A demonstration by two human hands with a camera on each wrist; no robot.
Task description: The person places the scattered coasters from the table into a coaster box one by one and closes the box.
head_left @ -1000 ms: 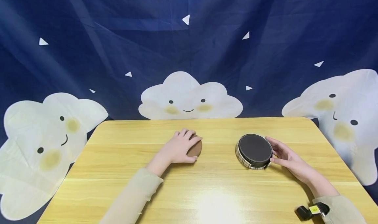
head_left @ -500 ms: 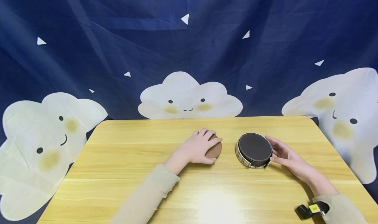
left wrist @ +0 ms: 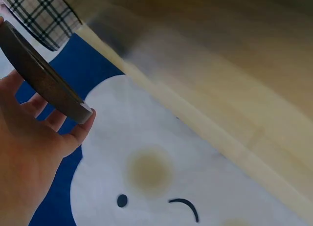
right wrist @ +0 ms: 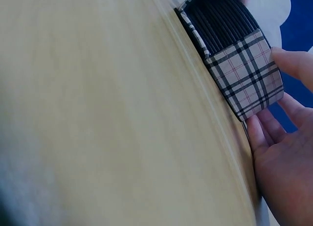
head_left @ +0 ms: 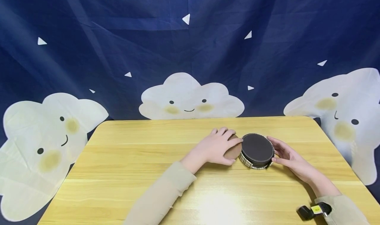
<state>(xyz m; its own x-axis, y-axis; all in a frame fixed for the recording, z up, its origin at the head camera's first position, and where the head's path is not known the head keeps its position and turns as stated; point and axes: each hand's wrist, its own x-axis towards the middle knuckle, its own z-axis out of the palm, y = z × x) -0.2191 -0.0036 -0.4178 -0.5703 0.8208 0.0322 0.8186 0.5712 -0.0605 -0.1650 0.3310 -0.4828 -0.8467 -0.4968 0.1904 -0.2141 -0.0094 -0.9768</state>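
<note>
My left hand (head_left: 216,148) grips a flat round brown disc (head_left: 234,150), much like a coaster, with fingers spread over its rim. The left wrist view shows the disc (left wrist: 43,79) tilted and edge-on, beside a plaid holder (left wrist: 44,15). In the head view the disc's right edge meets the left side of this holder (head_left: 248,162). Several black round coasters (head_left: 257,148) are stacked inside it. My right hand (head_left: 290,159) holds the holder's right side, thumb on the near part and fingers on the far part. Stacked edges of the coasters (right wrist: 220,23) show through the holder's gap.
Both hands work over a light wooden table (head_left: 133,159) with rounded back corners. Behind it hangs a dark blue curtain (head_left: 190,50) printed with white clouds. A small black device with a yellow label (head_left: 316,209) is strapped on the right sleeve.
My left hand has moved steadily right with the brown disc, from mid-table up to the holder's left side. The right hand and the holder have stayed in place.
</note>
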